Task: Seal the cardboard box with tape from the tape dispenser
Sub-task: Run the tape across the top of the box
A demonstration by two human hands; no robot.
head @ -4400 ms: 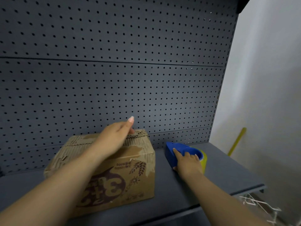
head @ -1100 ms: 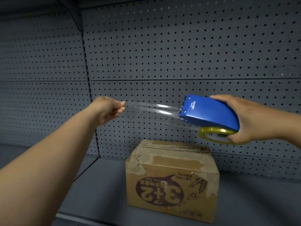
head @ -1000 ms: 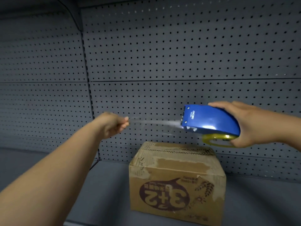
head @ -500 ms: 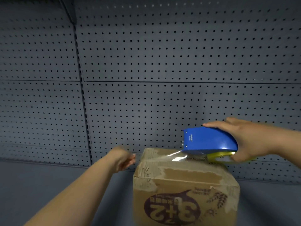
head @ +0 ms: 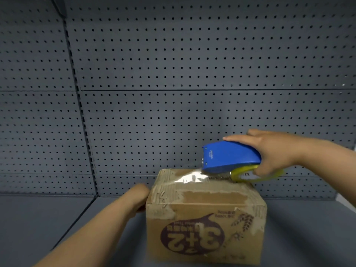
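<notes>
Here, the cardboard box (head: 206, 214) sits on a grey metal shelf (head: 48, 218), printed face toward the camera with its "3+2" logo upside down and its upper edges worn and peeling. The right hand (head: 273, 153) is clamped around the rear of the blue tape dispenser (head: 231, 158), fingers over the top of the shell and thumb at the yellow-rimmed tape roll (head: 248, 173) beneath. The dispenser's front end rests on the far right part of the box top, and a shiny strip of clear tape (head: 189, 178) runs from it leftward across the top. The left hand (head: 138, 195) is pressed against the box's left side near the upper corner; the box hides its fingers, so I cannot tell whether they are spread or closed. Behind everything stands a grey pegboard panel (head: 173, 74). The shelf around the box is bare in view.
</notes>
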